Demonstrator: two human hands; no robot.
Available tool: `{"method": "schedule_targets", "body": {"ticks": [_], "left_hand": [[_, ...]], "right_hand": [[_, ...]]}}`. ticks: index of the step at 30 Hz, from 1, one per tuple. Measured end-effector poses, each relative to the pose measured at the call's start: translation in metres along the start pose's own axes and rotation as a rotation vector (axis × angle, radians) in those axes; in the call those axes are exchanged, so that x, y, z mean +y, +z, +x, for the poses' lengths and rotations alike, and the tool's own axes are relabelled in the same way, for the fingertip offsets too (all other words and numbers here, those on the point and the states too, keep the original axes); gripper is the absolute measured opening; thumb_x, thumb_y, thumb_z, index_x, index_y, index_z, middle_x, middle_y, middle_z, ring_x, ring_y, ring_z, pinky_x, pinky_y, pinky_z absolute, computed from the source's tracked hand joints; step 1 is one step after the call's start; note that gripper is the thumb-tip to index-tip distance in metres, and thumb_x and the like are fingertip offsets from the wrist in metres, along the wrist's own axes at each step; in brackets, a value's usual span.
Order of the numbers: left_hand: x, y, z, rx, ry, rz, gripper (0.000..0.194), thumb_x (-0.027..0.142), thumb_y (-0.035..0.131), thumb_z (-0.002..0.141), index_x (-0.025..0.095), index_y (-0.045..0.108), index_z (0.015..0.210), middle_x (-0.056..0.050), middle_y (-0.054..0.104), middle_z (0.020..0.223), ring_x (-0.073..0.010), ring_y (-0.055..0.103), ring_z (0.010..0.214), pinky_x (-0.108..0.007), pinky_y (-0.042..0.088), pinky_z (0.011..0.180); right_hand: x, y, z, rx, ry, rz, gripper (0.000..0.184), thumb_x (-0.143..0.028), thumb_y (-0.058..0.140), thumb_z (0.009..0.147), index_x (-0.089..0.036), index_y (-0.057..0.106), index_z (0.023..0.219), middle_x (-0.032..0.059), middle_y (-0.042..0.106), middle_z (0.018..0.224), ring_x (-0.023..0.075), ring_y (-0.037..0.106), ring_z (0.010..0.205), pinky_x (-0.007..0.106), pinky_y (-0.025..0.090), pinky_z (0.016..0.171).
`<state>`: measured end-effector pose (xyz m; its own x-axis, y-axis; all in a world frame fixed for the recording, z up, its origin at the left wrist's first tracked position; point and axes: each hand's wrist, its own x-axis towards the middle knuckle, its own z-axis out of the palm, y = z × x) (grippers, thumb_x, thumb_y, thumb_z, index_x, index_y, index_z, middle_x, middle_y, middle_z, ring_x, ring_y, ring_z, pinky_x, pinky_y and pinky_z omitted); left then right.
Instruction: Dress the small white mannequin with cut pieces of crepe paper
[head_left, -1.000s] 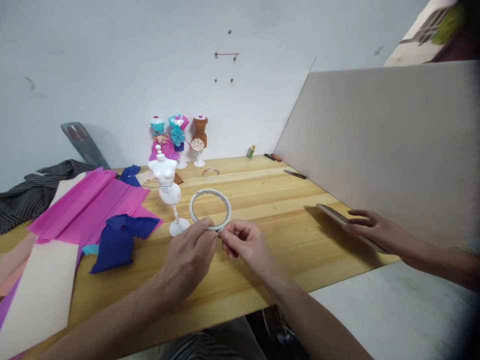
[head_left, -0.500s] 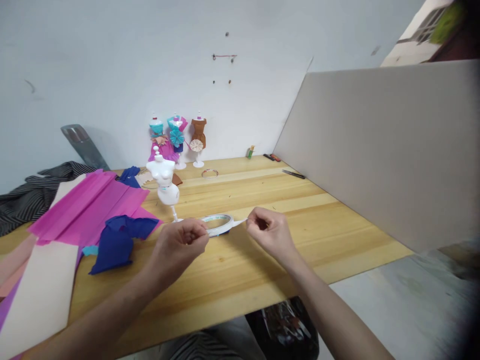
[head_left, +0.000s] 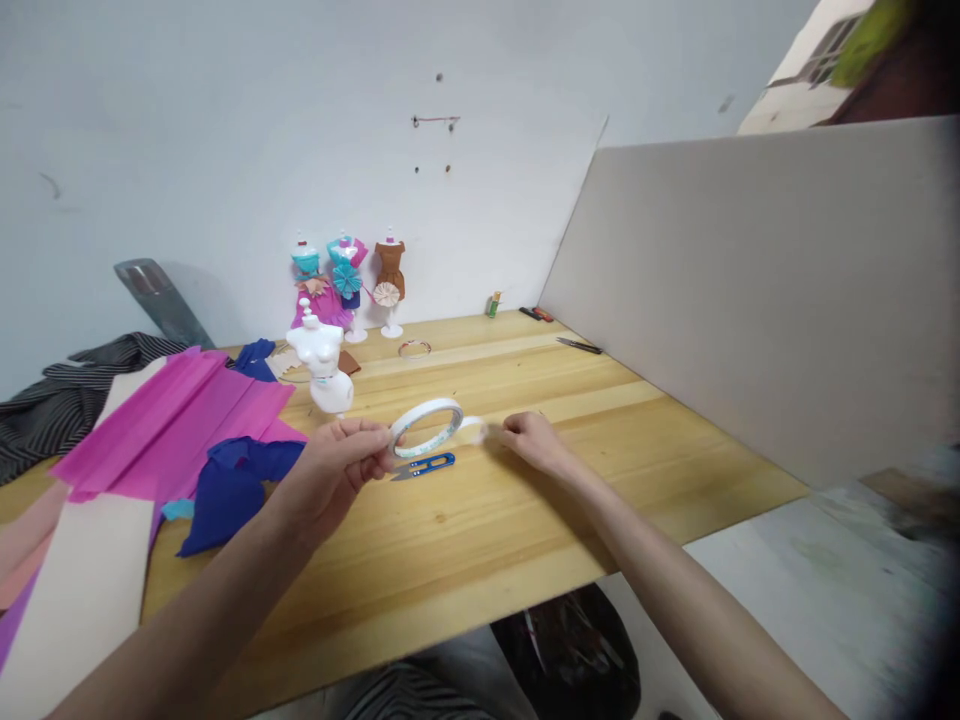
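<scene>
My left hand [head_left: 341,465] pinches the near-left edge of a roll of white tape [head_left: 429,446], held up above the table with its ring tilted. A short loose strip [head_left: 472,430] comes off the roll's right side toward my right hand [head_left: 536,442]. That hand has its fingers closed on the strip's end, which is smeared by motion. Blue-handled thread snips [head_left: 435,464] lie on the table under the roll. Just beyond my left hand stands a bare white mini dress form [head_left: 319,360], its base hidden.
Magenta crepe paper [head_left: 180,420] and a dark blue piece [head_left: 232,490] cover the left side. Several dressed mini forms [head_left: 346,280] stand by the wall. A bracelet-like ring [head_left: 415,349], scissors [head_left: 579,345] and a small green item [head_left: 493,304] lie farther back. A grey partition [head_left: 735,300] bounds the right.
The roll has been raised and tilted more upright in my left hand, uncovering the snips below. My right hand has turned palm down, still at the strip's end. The view has shifted slightly.
</scene>
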<state>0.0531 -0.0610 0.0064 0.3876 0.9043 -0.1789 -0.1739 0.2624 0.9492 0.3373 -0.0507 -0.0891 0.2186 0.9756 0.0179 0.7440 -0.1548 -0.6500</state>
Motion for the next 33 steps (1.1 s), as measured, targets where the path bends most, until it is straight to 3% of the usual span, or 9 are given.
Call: {"method": "schedule_targets", "body": {"ticks": [4, 5, 8, 10, 12, 15, 21, 27, 33], "left_hand": [[0.009, 0.012, 0.008, 0.047, 0.052, -0.070, 0.021, 0.026, 0.080, 0.054, 0.009, 0.067, 0.058, -0.001, 0.060, 0.051, -0.0047, 0.050, 0.048, -0.012, 0.040, 0.047], [0.012, 0.016, 0.010, 0.045, 0.063, -0.078, 0.021, 0.025, 0.080, 0.054, 0.009, 0.067, 0.058, -0.002, 0.060, 0.051, -0.0050, 0.050, 0.048, -0.012, 0.040, 0.046], [0.018, 0.026, 0.019, 0.032, 0.102, -0.102, 0.020, 0.023, 0.079, 0.053, 0.008, 0.067, 0.058, -0.001, 0.060, 0.050, -0.0052, 0.051, 0.048, -0.013, 0.039, 0.045], [0.019, 0.030, 0.023, 0.032, 0.121, -0.127, 0.019, 0.022, 0.079, 0.053, 0.007, 0.067, 0.059, -0.001, 0.059, 0.051, -0.0051, 0.050, 0.048, -0.013, 0.038, 0.044], [0.016, 0.029, 0.025, 0.036, 0.121, -0.151, 0.019, 0.021, 0.079, 0.053, 0.007, 0.067, 0.060, -0.001, 0.059, 0.051, -0.0048, 0.050, 0.048, -0.013, 0.038, 0.044], [0.008, 0.020, 0.020, 0.055, 0.117, -0.172, 0.022, 0.023, 0.079, 0.054, 0.007, 0.068, 0.063, -0.001, 0.058, 0.052, -0.0047, 0.049, 0.049, -0.013, 0.038, 0.045], [-0.014, -0.001, -0.001, 0.091, 0.133, -0.176, 0.022, 0.029, 0.078, 0.059, 0.010, 0.067, 0.061, 0.000, 0.055, 0.051, -0.0054, 0.045, 0.050, -0.015, 0.038, 0.047], [-0.024, 0.001, -0.009, 0.112, 0.154, -0.189, 0.020, 0.029, 0.078, 0.059, 0.012, 0.066, 0.059, 0.000, 0.055, 0.052, -0.0067, 0.046, 0.052, -0.016, 0.039, 0.052], [-0.033, 0.010, -0.012, 0.097, 0.201, -0.157, 0.021, 0.028, 0.076, 0.063, 0.014, 0.064, 0.054, 0.000, 0.056, 0.051, -0.0072, 0.045, 0.052, -0.017, 0.037, 0.052]], "right_hand": [[-0.018, 0.007, -0.015, 0.044, -0.081, -0.139, 0.013, -0.013, 0.052, 0.076, -0.014, 0.063, 0.069, 0.0124, 0.066, 0.075, 0.0208, 0.057, 0.074, 0.030, 0.036, 0.067], [-0.026, 0.012, -0.020, 0.004, -0.167, -0.152, 0.013, -0.015, 0.053, 0.078, -0.015, 0.066, 0.077, 0.0109, 0.068, 0.083, 0.0203, 0.058, 0.079, 0.030, 0.038, 0.071], [-0.050, 0.037, -0.031, -0.161, -0.745, -0.231, 0.030, -0.021, 0.058, 0.083, -0.019, 0.062, 0.112, 0.0103, 0.065, 0.108, 0.0221, 0.055, 0.100, 0.032, 0.040, 0.086], [-0.060, 0.055, -0.032, -0.147, -0.830, -0.309, 0.032, -0.019, 0.059, 0.084, -0.016, 0.059, 0.115, 0.0122, 0.064, 0.105, 0.0232, 0.054, 0.098, 0.035, 0.041, 0.087], [-0.063, 0.067, -0.032, -0.135, -0.802, -0.412, 0.016, -0.015, 0.052, 0.088, -0.012, 0.062, 0.100, 0.0132, 0.062, 0.096, 0.0233, 0.054, 0.091, 0.036, 0.042, 0.083], [-0.057, 0.068, -0.034, -0.107, -0.668, -0.422, 0.018, -0.006, 0.043, 0.088, -0.011, 0.059, 0.095, 0.0134, 0.058, 0.094, 0.0199, 0.054, 0.079, 0.032, 0.042, 0.073], [-0.040, 0.025, -0.054, 0.014, -0.372, 0.123, 0.010, -0.015, 0.041, 0.088, -0.018, 0.049, 0.082, 0.0001, 0.053, 0.068, 0.0143, 0.049, 0.061, 0.025, 0.036, 0.058], [-0.055, -0.008, -0.072, 0.109, -0.401, 0.258, 0.012, -0.018, 0.041, 0.082, -0.019, 0.048, 0.073, -0.0026, 0.046, 0.060, 0.0124, 0.043, 0.057, 0.025, 0.031, 0.057], [-0.061, 0.000, -0.070, 0.048, -0.328, 0.498, 0.026, -0.034, 0.039, 0.090, -0.019, 0.055, 0.076, -0.0005, 0.047, 0.064, 0.0131, 0.042, 0.059, 0.026, 0.031, 0.056]]}}
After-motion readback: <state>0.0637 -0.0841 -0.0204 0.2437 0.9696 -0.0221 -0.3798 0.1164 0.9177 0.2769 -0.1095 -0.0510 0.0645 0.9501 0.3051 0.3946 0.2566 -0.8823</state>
